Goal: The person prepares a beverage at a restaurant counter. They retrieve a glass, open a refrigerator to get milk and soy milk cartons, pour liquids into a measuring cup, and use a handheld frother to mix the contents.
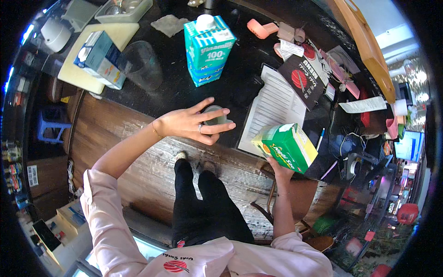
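Observation:
My left hand [192, 125] reaches over a small clear cup [215, 116] near the counter's front edge. Its fingers are spread above and around the cup's rim, and I see no grip on it. In my right hand [279, 169] is a green and yellow carton [289, 148], tilted over the corner of a printed sheet [268, 114]. A teal Vinamilk milk carton [208, 52] with a white cap stands beyond the cup. To the left, a clear plastic pitcher [142, 65] stands beside a blue and white carton [100, 60].
A white cutting board [126, 33] lies under the blue carton. Behind it is a clear plastic tub [123, 14]. A crumpled cloth [169, 25], pink tape [259, 29], a black printed card [301, 81] and pens [321, 138] lie on the dark counter. A chair [301, 200] stands near my right arm.

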Demonstrator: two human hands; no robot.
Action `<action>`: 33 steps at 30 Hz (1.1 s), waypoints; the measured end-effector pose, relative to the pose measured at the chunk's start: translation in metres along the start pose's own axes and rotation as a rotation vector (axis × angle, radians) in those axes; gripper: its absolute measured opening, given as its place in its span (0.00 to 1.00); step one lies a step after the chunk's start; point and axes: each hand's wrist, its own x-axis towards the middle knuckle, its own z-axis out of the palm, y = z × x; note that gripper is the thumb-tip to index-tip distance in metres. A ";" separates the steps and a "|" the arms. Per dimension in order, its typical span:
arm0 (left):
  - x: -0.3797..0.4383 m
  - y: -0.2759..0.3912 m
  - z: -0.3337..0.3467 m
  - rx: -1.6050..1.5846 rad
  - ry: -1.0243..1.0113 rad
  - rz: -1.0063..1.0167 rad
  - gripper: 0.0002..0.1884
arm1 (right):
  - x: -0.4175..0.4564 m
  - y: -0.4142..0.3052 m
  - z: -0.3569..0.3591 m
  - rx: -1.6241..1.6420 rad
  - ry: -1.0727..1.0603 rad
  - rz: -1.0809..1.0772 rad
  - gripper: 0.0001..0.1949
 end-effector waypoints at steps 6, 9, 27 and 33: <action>-0.010 0.036 0.000 -0.218 0.227 -0.515 0.25 | 0.008 -0.003 -0.002 -0.101 0.066 -0.232 0.28; 0.008 0.068 0.021 -0.412 0.610 -1.043 0.44 | 0.011 -0.016 -0.002 -0.103 0.062 -0.184 0.28; 0.013 0.111 0.014 -0.555 0.579 -1.351 0.44 | 0.072 -0.165 0.027 -0.726 -0.534 -0.246 0.32; 0.022 0.176 0.005 -0.754 0.953 -1.497 0.29 | 0.079 -0.197 0.052 -0.934 -0.619 -0.347 0.31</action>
